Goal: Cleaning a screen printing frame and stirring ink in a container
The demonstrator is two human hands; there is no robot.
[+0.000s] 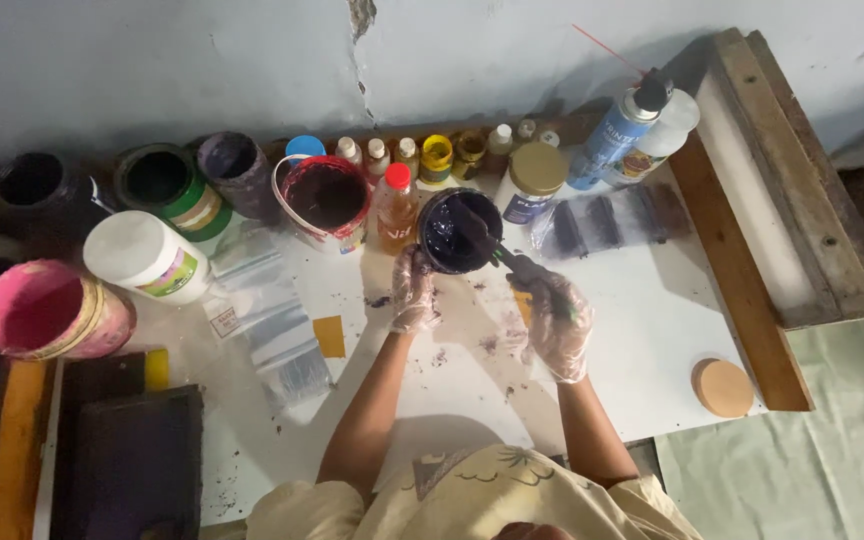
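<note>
Head view is showing a dark tub (457,230) sitting on the white worktop (642,330), between an orange bottle (397,208) and a white jar (530,183); the gloved left hand (414,290) is clasping its near side; the gloved right hand (555,322) fingers are gripping a stick (492,245) dipping into it.

Glossy dark paint pot (457,232), thin clear plastic gloves (560,325)

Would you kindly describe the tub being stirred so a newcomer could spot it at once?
On the white table, find the row of pots along the wall. The tub sits mid-row between an orange bottle and a tan-lidded jar, the only one holding near-black paint.
</note>
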